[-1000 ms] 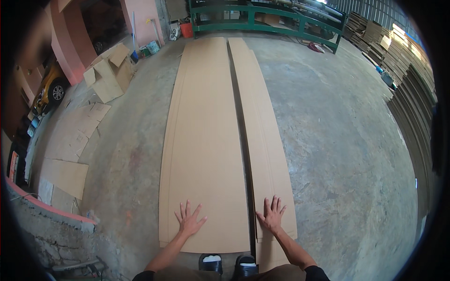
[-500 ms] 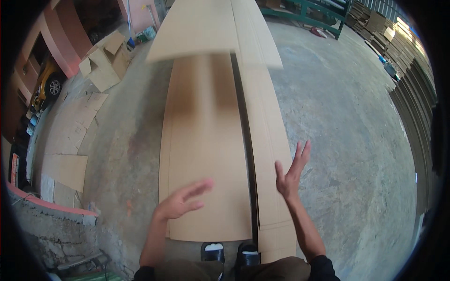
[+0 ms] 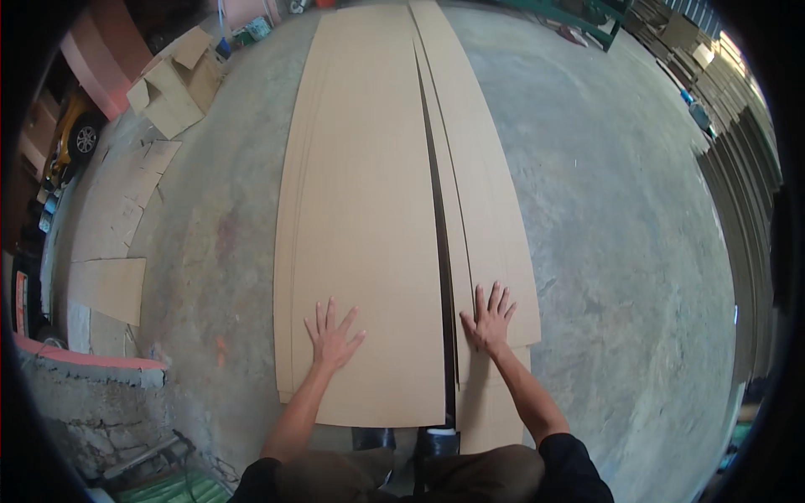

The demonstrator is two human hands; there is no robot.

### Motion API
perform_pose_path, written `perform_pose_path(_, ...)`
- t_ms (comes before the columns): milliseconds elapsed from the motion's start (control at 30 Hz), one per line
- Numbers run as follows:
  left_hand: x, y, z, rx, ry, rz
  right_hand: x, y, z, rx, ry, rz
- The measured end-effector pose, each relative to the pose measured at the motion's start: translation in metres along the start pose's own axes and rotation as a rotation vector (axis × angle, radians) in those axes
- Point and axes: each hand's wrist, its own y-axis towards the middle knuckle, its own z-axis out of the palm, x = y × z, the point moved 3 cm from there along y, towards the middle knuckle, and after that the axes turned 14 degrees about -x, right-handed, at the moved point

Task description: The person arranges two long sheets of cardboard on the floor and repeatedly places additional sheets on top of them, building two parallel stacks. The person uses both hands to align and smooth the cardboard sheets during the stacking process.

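A: Where is the wide sheet (image 3: 369,210)?
B: It lies flat in the middle, its long sides running away from the person. The floor (image 3: 226,251) shows along its left side.

A: What is on its right?
B: A narrow sheet (image 3: 490,226), lying lengthwise beside it. More card shows under the narrow sheet, along its left edge and past its near end. A dark gap (image 3: 444,293) runs between that card and the wide sheet, thinning toward the wide sheet's far end.

A: And the left grip (image 3: 334,342)?
B: Palm down on the wide sheet, toward its near end. The fingers are spread wide, fully open, with hold of nothing.

A: The right grip (image 3: 490,323)?
B: Just to the right of the wide sheet, beyond the gap. It is spread too, palm down, its fingers over the narrow sheet's left edge, gripping nothing that I can see.

A: What else is around?
B: Shoes (image 3: 440,442) at the wide sheet's near end, partly hidden. Left of it, well apart, flattened card (image 3: 117,210), with an open box (image 3: 180,80) farther up. Well to its right, a stack (image 3: 742,218) of flat sheets; beyond its far end, to the right, a green frame (image 3: 579,21).
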Motion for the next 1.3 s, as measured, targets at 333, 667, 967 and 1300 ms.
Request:
perform_pose_path(333,0.025,0.024,-0.006,-0.016,-0.044,-0.116,0.017,-0.078,-0.012,0.123,0.056,0.009)
perform_pose_path(667,0.03,-0.095,-0.009,0.03,-0.068,-0.16,0.014,-0.141,-0.026,0.149,0.037,0.032)
perform_pose_path(967,0.026,-0.092,-0.007,0.019,-0.062,-0.222,0.012,-0.139,-0.023,0.063,0.014,0.017)
perform_pose_path(1300,0.018,0.021,-0.012,0.0,-0.033,-0.234,0.012,-0.14,-0.024,0.129,0.04,0.051)
